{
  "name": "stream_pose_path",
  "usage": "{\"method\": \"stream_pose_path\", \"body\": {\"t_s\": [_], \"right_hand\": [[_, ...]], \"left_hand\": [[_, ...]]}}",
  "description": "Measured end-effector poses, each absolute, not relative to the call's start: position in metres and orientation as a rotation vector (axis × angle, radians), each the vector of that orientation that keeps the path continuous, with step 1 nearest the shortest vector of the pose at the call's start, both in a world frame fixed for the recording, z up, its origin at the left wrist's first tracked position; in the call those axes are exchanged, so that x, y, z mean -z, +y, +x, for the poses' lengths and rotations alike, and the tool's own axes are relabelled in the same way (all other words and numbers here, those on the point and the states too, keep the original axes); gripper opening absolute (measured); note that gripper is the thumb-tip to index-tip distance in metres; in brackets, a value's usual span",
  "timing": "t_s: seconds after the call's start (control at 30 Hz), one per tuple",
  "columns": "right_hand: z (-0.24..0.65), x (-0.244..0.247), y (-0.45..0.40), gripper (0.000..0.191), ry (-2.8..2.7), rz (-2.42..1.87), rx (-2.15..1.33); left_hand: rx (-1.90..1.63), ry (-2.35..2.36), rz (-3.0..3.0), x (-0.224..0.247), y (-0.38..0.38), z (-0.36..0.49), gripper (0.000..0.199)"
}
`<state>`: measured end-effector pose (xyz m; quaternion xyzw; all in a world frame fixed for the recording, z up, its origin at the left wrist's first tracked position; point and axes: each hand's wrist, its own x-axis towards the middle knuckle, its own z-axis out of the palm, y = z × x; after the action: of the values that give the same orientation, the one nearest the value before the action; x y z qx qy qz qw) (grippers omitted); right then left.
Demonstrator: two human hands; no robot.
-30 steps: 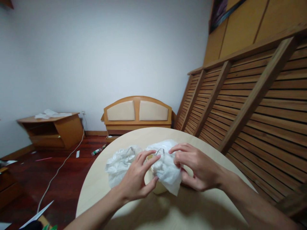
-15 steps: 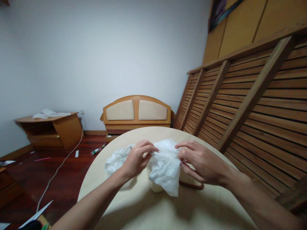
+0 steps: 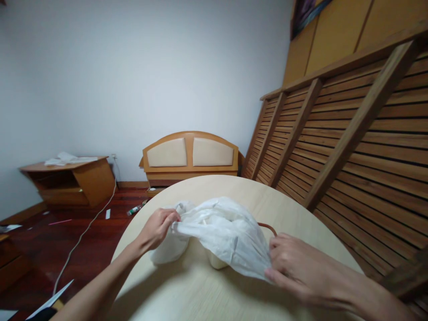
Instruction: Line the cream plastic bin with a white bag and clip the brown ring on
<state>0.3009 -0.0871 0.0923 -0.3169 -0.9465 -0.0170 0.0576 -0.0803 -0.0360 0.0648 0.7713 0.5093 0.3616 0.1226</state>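
A thin white plastic bag (image 3: 224,232) is stretched between my two hands above the round table. My left hand (image 3: 156,231) pinches its left edge, fingers closed. At the other end my right hand (image 3: 297,267) has its fingers closed on the bag's right edge. Under the bag the bottom of a cream-coloured object (image 3: 218,262) shows; the rest of it is covered. A brown curved strip (image 3: 267,227), like a handle, sticks out beside my right hand. Another crumpled white bag (image 3: 169,252) lies on the table below my left hand.
The pale round table (image 3: 281,200) stands before me. Behind it is a padded headboard (image 3: 192,154). Slatted wooden panels (image 3: 334,147) lean on the right. At the left, a low cabinet (image 3: 90,178), a cable (image 3: 83,232) and a bottle (image 3: 134,210) are on the floor.
My hands have moved apart, left hand to the left and right hand to the right and down. The bunched bag is now spread wide between them.
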Motion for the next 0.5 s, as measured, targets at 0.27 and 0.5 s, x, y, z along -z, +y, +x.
{"method": "stream_pose_path", "body": {"t_s": [0.27, 0.5], "right_hand": [[0.286, -0.112, -0.061, 0.028, -2.285, -1.308, -0.043], [0.278, -0.088, -0.021, 0.034, -2.005, -1.305, -0.312]], "left_hand": [[-1.015, 1.272, 2.21, -0.091, -0.014, -0.032, 0.034], [-0.962, 1.229, 2.002, -0.081, 0.031, -0.013, 0.03]]}}
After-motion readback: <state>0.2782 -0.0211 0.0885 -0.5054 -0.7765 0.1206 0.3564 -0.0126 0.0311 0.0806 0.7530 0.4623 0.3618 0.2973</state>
